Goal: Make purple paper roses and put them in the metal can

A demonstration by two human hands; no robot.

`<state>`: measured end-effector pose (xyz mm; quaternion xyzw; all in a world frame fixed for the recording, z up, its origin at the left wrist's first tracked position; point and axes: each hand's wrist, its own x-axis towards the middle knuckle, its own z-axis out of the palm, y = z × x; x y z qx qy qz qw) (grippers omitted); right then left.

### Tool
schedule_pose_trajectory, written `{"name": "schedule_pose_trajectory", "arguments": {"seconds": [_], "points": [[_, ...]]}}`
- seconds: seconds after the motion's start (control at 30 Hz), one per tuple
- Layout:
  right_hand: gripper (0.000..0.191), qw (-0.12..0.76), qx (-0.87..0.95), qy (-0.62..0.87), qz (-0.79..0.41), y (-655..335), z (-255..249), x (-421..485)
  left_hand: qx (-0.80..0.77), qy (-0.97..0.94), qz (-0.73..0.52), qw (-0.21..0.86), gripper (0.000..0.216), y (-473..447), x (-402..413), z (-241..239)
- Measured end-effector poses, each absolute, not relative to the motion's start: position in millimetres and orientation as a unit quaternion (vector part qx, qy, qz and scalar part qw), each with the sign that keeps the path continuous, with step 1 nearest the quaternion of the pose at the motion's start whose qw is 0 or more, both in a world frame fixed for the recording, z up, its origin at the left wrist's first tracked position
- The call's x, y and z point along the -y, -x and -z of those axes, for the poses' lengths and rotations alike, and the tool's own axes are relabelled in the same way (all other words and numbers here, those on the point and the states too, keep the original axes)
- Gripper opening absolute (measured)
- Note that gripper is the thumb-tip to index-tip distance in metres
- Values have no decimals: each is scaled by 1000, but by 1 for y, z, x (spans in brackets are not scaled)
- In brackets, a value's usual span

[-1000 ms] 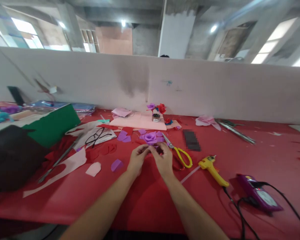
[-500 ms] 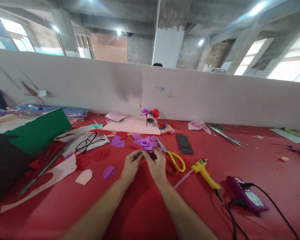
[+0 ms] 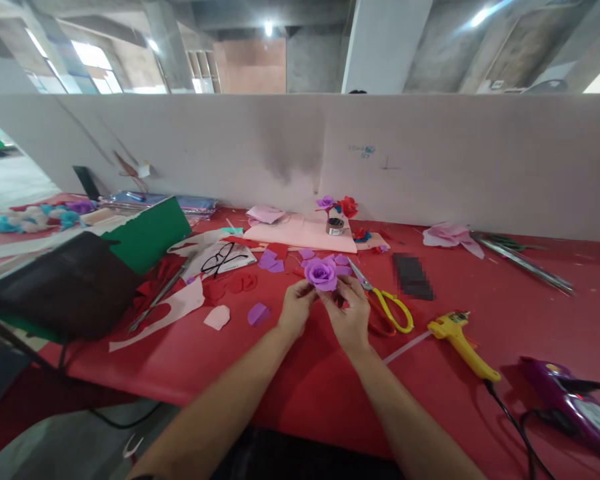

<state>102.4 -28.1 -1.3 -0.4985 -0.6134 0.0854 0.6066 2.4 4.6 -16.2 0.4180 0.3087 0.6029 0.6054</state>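
The left hand point(image 3: 296, 308) and right hand point(image 3: 351, 319) hold the purple artificial rose point(image 3: 321, 274) between them, each grip pinching its lower edge, over the red surface point(image 3: 320, 387). Scissors point(image 3: 376, 292) lie just beside the right hand; a yellow glue gun point(image 3: 464, 345) rests farther right.

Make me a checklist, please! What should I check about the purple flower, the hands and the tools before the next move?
1. Left-hand grip at the lower left of the purple, layered-petal, rose-shaped flower: ok.
2. Right-hand grip at the flower's lower right: ok.
3. Flower's underside in sight: not ok, it's hidden from this view.
4. Yellow-handled metal scissors out of the hands: ok, lying on the red table.
5. Yellow pistol-shaped glue gun away from both hands: ok, lying off to the right.
6. Glue gun hot or cold: cannot tell.
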Motion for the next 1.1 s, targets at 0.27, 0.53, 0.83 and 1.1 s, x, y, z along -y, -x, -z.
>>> {"name": "schedule_pose_trajectory", "arguments": {"seconds": [0.27,0.53,0.83,1.1], "points": [[18,599,616,505,-82,-107,6,25,-298,-431,-586,618,22,-3,-2,12],[16,598,616,508,-72,-109,7,24,-319,-452,-566,611,26,-1,-1,9],[15,616,607,498,-74,-109,7,21,-335,-437,-606,574,28,8,-6,1],[18,588,604,524,-121,-112,18,17,-320,-378,-644,583,30,19,-12,-3]]}}
